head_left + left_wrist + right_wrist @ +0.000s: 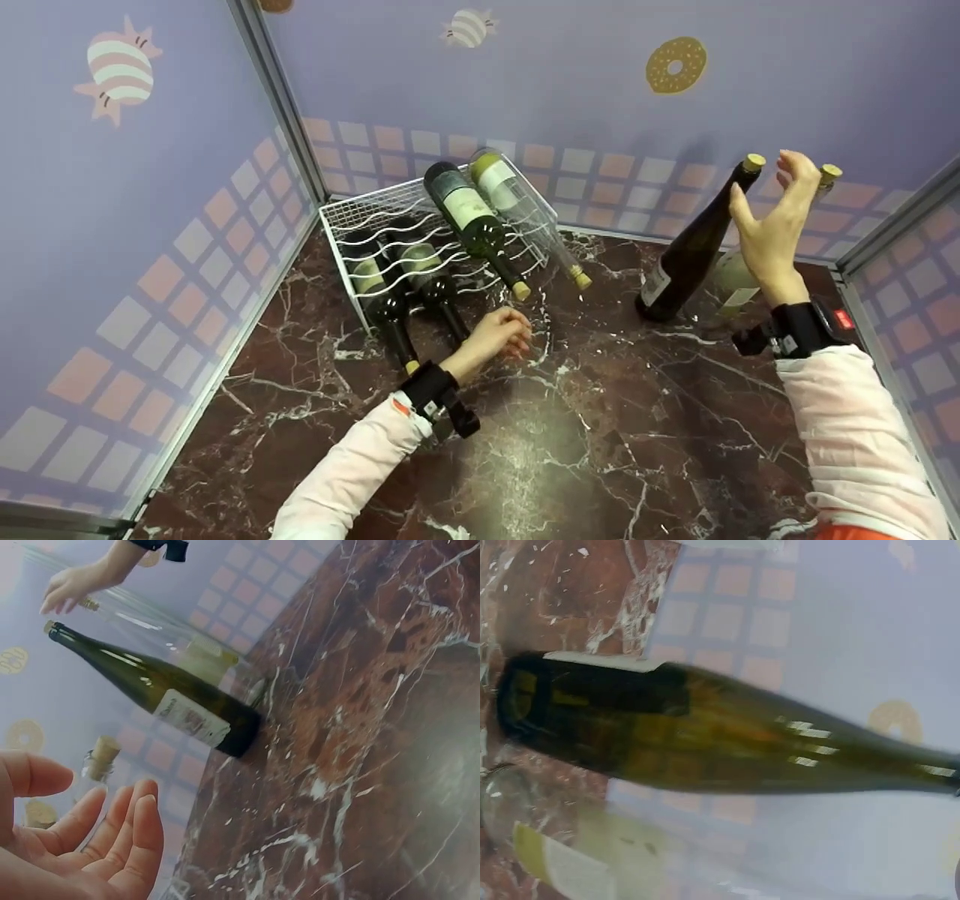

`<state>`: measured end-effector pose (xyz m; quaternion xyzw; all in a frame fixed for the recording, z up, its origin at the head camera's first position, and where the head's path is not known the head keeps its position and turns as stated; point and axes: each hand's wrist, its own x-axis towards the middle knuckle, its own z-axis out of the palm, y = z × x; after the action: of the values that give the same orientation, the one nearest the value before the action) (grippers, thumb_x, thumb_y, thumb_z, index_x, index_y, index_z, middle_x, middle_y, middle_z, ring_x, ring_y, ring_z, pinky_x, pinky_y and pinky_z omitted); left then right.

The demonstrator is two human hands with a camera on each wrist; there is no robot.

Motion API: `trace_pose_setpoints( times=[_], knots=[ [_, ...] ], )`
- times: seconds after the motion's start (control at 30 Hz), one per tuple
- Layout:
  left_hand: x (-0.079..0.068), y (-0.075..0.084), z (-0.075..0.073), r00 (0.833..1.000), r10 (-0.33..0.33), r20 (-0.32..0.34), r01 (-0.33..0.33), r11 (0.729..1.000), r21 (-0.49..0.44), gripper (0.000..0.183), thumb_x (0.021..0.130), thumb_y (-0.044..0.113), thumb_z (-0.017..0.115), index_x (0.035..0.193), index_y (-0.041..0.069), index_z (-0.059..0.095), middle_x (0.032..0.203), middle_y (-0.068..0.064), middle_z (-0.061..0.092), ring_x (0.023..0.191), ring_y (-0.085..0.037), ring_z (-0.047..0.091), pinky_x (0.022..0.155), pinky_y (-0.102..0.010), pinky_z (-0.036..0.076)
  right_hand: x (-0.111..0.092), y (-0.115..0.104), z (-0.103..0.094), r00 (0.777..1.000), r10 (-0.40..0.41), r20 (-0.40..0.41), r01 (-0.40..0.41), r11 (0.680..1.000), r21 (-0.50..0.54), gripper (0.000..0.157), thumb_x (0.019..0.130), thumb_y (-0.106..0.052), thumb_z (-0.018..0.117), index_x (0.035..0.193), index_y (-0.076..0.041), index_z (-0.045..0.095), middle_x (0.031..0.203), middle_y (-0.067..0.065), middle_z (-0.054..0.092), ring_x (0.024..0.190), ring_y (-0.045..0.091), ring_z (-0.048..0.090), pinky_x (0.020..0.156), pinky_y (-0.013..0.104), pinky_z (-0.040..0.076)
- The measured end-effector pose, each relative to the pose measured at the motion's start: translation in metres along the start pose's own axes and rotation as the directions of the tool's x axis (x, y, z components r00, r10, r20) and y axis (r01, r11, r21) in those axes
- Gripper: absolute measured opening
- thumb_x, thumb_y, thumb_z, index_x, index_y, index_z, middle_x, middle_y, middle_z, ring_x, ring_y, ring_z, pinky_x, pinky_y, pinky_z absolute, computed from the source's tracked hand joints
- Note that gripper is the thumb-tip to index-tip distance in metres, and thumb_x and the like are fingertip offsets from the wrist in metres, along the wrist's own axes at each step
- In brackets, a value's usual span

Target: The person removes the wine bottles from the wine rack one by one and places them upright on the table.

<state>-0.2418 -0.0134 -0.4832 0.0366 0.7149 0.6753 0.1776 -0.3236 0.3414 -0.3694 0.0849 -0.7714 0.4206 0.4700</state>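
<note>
My right hand [776,221] is raised on the right, thumb and fingers spread apart, with nothing between them. Its thumb comes close to the neck of a tall dark green wine bottle [686,251] that stands upright, corked and labelled. Just right of it stands a clear corked bottle [739,279], partly hidden behind my hand and wrist. On the left, my left hand [495,336] hangs loosely curled over the tabletop, holding nothing. The nearest things to it are the corked necks of a green bottle [469,210] and a clear bottle [525,210], both lying on a rack.
The white wire rack [337,240], with wavy bars, stands in the back left corner. Two dark bottles [367,274] lie in its lower level, necks pointing forward. Patterned panels [570,90] enclose the dark red marble tabletop [585,427] at the back and sides.
</note>
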Motion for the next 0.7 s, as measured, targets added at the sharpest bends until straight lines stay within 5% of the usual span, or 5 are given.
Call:
trace_pose_setpoints(
  times=[0.1, 0.2, 0.3, 0.47, 0.7],
  knots=[
    [0.0, 0.001, -0.002, 1.0, 0.014, -0.012, -0.014, 1.0, 0.012, 0.016, 0.089, 0.004, 0.049, 0.101, -0.002, 0.059, 0.081, -0.005, 0.067, 0.063, -0.008, 0.062, 0.06, -0.023, 0.054, -0.006, -0.012, 0.004, 0.989, -0.14, 0.056, 0.139, 0.99, 0.02, 0.054, 0.08, 0.0, 0.069, 0.128, 0.011, 0.047, 0.134, 0.024, 0.049, 0.128, 0.026, 0.046, 0.115, 0.032, 0.037],
    [-0.001, 0.0, -0.003, 1.0, 0.023, -0.001, -0.023, 1.0, 0.016, 0.018, 0.088, 0.005, 0.05, 0.102, -0.003, 0.059, 0.078, 0.001, 0.065, 0.063, -0.008, 0.062, 0.061, -0.023, 0.054, -0.017, -0.026, 0.01, 0.943, -0.294, 0.153, 0.286, 0.955, 0.072, 0.057, 0.076, 0.005, 0.071, 0.128, 0.012, 0.047, 0.132, 0.029, 0.052, 0.131, 0.023, 0.046, 0.118, 0.034, 0.034],
    [-0.002, -0.001, -0.006, 0.999, 0.049, 0.01, -0.049, 0.998, 0.048, 0.021, 0.087, 0.005, 0.05, 0.104, -0.006, 0.059, 0.079, -0.001, 0.066, 0.066, -0.009, 0.063, 0.065, -0.027, 0.057, -0.031, -0.039, 0.017, 0.867, -0.435, 0.244, 0.406, 0.9, 0.16, 0.06, 0.075, 0.002, 0.073, 0.128, 0.012, 0.046, 0.137, 0.023, 0.053, 0.136, 0.015, 0.044, 0.121, 0.031, 0.031],
    [-0.003, 0.0, -0.022, 0.992, 0.121, 0.026, -0.124, 0.97, 0.207, 0.022, 0.089, 0.002, 0.051, 0.105, -0.009, 0.06, 0.096, -0.025, 0.07, 0.074, -0.02, 0.069, 0.072, -0.035, 0.062, -0.053, -0.061, 0.027, 0.726, -0.616, 0.306, 0.536, 0.785, 0.31, 0.061, 0.078, -0.011, 0.074, 0.128, 0.011, 0.047, 0.145, 0.013, 0.051, 0.139, 0.013, 0.043, 0.12, 0.027, 0.032],
    [0.002, 0.037, -0.06, 0.98, 0.199, -0.015, -0.183, 0.923, 0.339, 0.017, 0.089, -0.001, 0.055, 0.104, -0.003, 0.063, 0.1, -0.023, 0.069, 0.084, -0.032, 0.067, 0.067, -0.02, 0.054, -0.087, -0.085, 0.035, 0.543, -0.75, 0.378, 0.652, 0.66, 0.373, 0.055, 0.091, -0.032, 0.067, 0.126, 0.009, 0.054, 0.141, 0.018, 0.055, 0.139, 0.02, 0.046, 0.121, 0.031, 0.032]
  ],
)
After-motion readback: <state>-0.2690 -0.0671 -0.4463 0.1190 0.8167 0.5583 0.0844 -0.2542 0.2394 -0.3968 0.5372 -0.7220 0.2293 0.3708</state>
